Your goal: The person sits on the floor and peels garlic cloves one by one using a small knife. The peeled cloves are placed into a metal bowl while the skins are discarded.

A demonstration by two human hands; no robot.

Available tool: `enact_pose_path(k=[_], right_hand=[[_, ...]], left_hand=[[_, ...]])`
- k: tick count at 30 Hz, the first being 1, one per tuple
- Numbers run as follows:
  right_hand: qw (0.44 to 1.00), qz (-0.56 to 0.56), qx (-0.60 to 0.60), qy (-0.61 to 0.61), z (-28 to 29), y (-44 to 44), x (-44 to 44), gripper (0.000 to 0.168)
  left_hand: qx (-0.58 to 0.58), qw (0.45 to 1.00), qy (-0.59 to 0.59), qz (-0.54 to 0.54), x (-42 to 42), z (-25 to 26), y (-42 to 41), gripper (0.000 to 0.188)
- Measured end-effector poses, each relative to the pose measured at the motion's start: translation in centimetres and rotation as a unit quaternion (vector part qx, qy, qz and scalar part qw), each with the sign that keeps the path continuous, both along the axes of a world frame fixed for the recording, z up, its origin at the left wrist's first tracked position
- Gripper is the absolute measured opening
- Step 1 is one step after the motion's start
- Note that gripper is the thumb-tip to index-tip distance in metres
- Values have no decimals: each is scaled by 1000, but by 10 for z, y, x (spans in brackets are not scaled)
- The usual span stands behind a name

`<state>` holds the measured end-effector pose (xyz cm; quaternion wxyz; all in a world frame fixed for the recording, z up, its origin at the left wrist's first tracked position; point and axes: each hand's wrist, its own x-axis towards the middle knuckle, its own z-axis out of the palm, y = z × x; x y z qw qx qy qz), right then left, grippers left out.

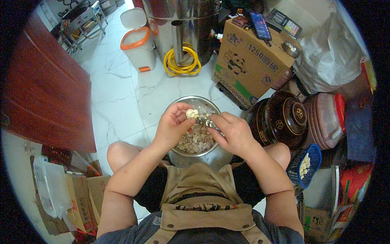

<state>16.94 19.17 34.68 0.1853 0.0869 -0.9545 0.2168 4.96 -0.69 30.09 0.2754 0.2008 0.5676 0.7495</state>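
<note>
A whitish garlic bulb (192, 113) is held between the thumb and fingers of my left hand (174, 123). Close beside it, my right hand (233, 131) grips a small shiny metal tool (209, 123); my fingers cover much of it, so its exact kind is unclear. Both hands are over a round stainless steel bowl (193, 155) between my knees. Inside the bowl lies a heap of papery garlic skins (195, 139), partly hidden by the hands. Peeled garlic cloves (304, 166) sit in a blue plastic basket (313, 152) to my right.
Ahead are an orange-rimmed bin (138, 52) with its lid up, a steel drum (164, 27) and a coiled yellow hose (182, 71). A cardboard box (246, 64) carries a phone (260, 26). Dark glazed jars (278, 122) stand right; a red door (51, 82) is left.
</note>
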Motion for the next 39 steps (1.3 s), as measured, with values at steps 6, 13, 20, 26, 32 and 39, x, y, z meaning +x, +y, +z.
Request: enact_pose_path(k=[6,13,20,26,32,39], right_hand=[[1000,5,9,21,-2,1,-1,32],[1000,11,-16,18,-7,3,-3,32],[998,24,-55,13,-8,4,-2,33],[995,35,-96,0,-7,2,-2,31],[992,14,-121,13,-12,-4,-2,26],[942,-77,-310,-107,-13,21,-16,29]], left_hand=[[-38,999,27,-12,3,9,-2,42],[-19,999,22,-34,4,9,1,40],[-14,999,-14,-37,3,-3,2,32],[7,999,-11,-29,5,-2,3,28],[38,999,-33,-15,6,-3,5,29],[38,999,-36,-9,13,9,6,31]])
